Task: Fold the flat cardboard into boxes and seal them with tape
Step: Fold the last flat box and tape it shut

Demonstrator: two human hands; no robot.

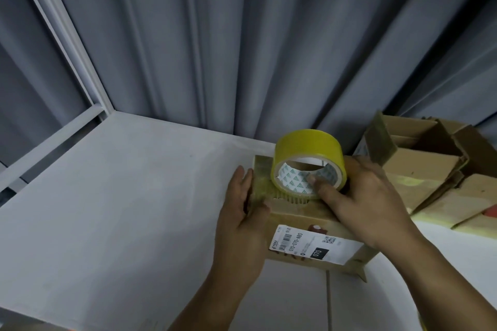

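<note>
A small brown cardboard box (301, 216) with a white shipping label on its near side stands on the white table (121, 196). A roll of yellow tape (306, 153) rests on top of the box, standing on its edge. My right hand (368, 196) grips the roll, thumb inside its core and fingers behind it. My left hand (242, 212) lies flat against the box's left side, fingers straight. A strip of tape runs across the box top under the roll.
Several opened and flattened cardboard boxes (430, 166) are piled at the right, close behind my right hand. A grey curtain (242, 48) hangs behind the table. A white window frame (61, 43) runs along the left.
</note>
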